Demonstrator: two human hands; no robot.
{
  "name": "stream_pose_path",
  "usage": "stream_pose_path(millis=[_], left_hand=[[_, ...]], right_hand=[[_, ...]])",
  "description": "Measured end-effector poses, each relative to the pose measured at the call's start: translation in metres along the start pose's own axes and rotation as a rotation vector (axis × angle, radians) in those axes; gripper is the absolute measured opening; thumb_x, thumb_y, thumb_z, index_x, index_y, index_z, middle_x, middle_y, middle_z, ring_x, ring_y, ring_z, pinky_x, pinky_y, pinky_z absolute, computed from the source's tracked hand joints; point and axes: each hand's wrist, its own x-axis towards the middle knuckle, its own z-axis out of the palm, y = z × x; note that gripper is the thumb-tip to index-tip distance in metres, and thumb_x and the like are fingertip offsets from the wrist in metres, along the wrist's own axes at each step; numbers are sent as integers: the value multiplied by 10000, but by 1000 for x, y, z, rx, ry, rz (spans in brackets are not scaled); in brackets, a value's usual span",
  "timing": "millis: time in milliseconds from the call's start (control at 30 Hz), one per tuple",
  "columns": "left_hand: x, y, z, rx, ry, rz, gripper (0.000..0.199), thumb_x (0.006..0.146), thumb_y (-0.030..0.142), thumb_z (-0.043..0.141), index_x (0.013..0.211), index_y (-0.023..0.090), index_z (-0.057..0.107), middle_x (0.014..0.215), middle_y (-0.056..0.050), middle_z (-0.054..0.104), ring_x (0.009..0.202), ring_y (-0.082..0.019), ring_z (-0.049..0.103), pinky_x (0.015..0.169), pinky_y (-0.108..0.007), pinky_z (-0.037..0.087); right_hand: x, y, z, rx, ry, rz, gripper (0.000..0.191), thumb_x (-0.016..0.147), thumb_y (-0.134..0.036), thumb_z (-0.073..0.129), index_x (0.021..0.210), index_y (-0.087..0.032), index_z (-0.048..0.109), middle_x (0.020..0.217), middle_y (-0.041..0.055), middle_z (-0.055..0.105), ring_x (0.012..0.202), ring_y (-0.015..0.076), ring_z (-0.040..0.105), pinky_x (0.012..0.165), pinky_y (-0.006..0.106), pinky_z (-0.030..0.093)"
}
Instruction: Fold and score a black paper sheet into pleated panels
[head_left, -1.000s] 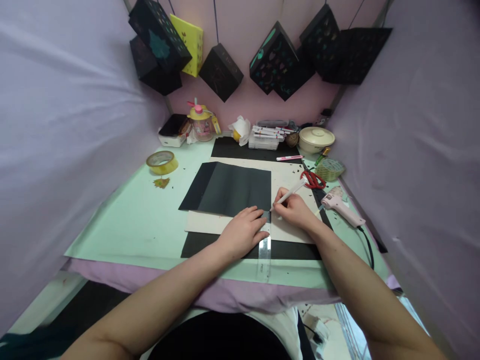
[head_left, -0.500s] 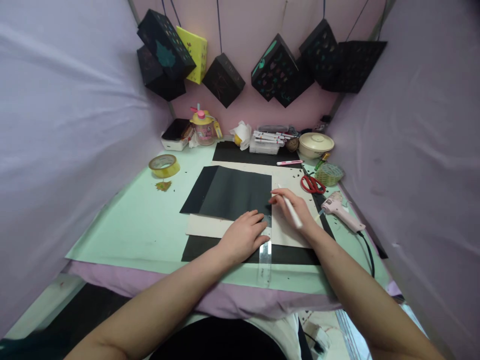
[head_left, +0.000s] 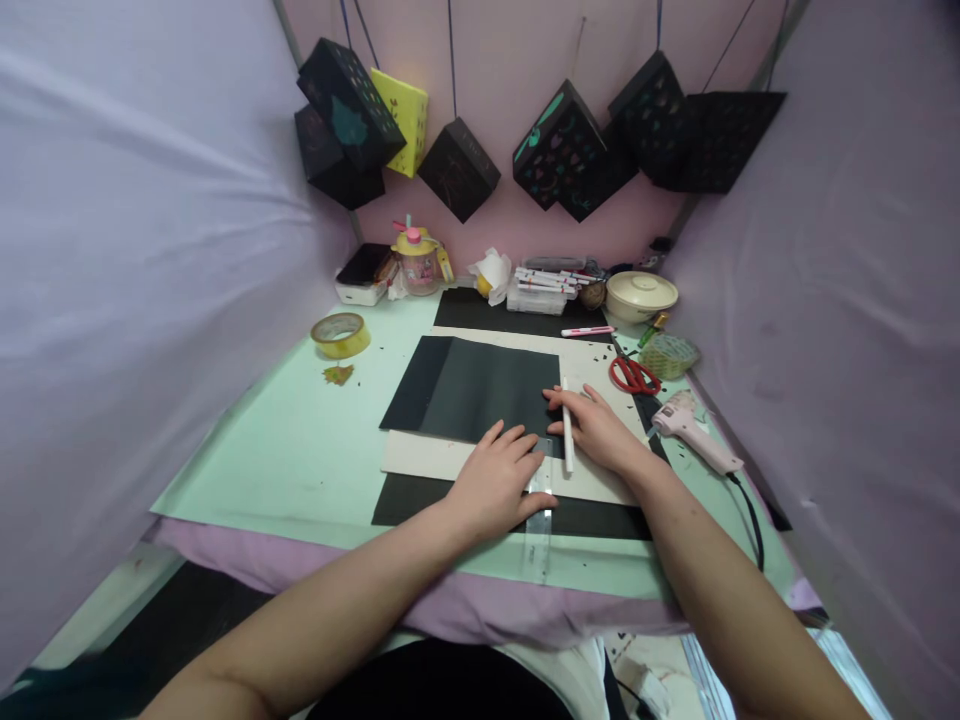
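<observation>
Black sheet (head_left: 487, 385) at middle of tabletop (head_left: 247, 430), on white board (head_left: 420, 455); long axis left-right, crease toward its left end. Widest stretch of tabletop runs left, with tape roll (head_left: 341, 336) on the far side. Right side tighter: scissors (head_left: 636, 376) and glue gun (head_left: 697, 435) near the right edge.

Ruler (head_left: 538, 555): long axis near-far, near end just short of tabletop's near edge, far end overlapping sheet's near right corner. Left hand (head_left: 501, 478) flat over ruler and sheet, fingers moderately spread. Right hand (head_left: 596, 430) at sheet's right edge, white pen (head_left: 568, 430) held between fingers, pointing near-far. Ruler's middle partly covered by left hand; its markings illegible. Writing end of pen: cannot tell.
</observation>
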Motion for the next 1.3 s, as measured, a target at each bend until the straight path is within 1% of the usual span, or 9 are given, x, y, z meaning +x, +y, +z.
stream_pose_path(millis=[167, 267, 367, 600, 767, 867, 1033, 1233, 1300], left_hand=[[0, -2, -2, 21, 0, -6, 523, 860, 568, 554, 1215, 184, 583, 1333, -103, 571, 1312, -297, 432, 1160, -505, 167], [-1, -8, -6, 37, 0, -32, 513, 876, 559, 533, 1221, 182, 583, 1340, -106, 566, 1313, -298, 431, 1160, -509, 170], [-2, -15, -8, 45, 1, -74, 490, 879, 552, 532, 1212, 198, 594, 1342, -97, 567, 1306, -305, 438, 1154, -522, 183], [-1, -20, -11, 12, -16, -92, 499, 878, 553, 534, 1219, 195, 599, 1358, -95, 558, 1318, -308, 428, 1148, -539, 203], [-4, -23, -15, 4, -58, -128, 538, 874, 540, 550, 1262, 169, 573, 1390, -105, 529, 1332, -307, 418, 1110, -488, 313], [-5, -22, -15, 20, -54, -126, 544, 877, 534, 548, 1270, 158, 567, 1399, -113, 520, 1336, -319, 412, 1099, -471, 333], [-4, -19, -11, 28, -37, -113, 530, 879, 532, 544, 1261, 166, 575, 1396, -114, 522, 1330, -329, 414, 1098, -473, 330], [-3, -18, -11, 11, -49, -128, 537, 881, 526, 544, 1276, 163, 567, 1402, -119, 515, 1340, -329, 400, 1103, -491, 316], [-3, -18, -11, 4, -49, -130, 526, 881, 528, 543, 1277, 183, 568, 1405, -113, 514, 1340, -327, 402, 1099, -499, 318]], right_hand=[[-5, 14, -15, 26, -34, 37, 212, 814, -245, 569, 1025, -273, 576, 1236, 34, 653, 1160, 234, 599, 1151, 594, 119], [-9, 22, -22, 47, -37, 62, 158, 790, -232, 589, 941, -272, 569, 1259, 45, 643, 1164, 263, 596, 1148, 612, 108], [-11, 27, -27, 80, -38, 73, 173, 766, -218, 613, 917, -281, 561, 1245, 53, 651, 1180, 280, 585, 1159, 605, 85], [-12, 26, -30, 112, -63, 124, 213, 748, -217, 630, 931, -273, 536, 1281, 59, 630, 1214, 281, 560, 1134, 621, 147], [-12, 27, -30, 125, -58, 126, 211, 747, -216, 631, 928, -270, 538, 1273, 59, 633, 1188, 280, 580, 1131, 621, 156], [-12, 22, -31, 118, -44, 116, 206, 757, -212, 621, 938, -267, 539, 1273, 69, 633, 1186, 281, 581, 1126, 627, 162], [-9, 1, -31, 151, 44, 46, 156, 812, -250, 593, 950, -259, 520, 1301, 59, 615, 1253, 254, 529, 1147, 596, 158], [-7, -12, -20, 179, -16, 5, 178, 816, -259, 616, 988, -261, 570, 1255, 62, 636, 1245, 249, 535, 1115, 532, 306], [-6, -14, -16, 178, -22, -20, 209, 804, -270, 643, 1003, -258, 581, 1242, 74, 642, 1243, 259, 536, 1110, 538, 314]])
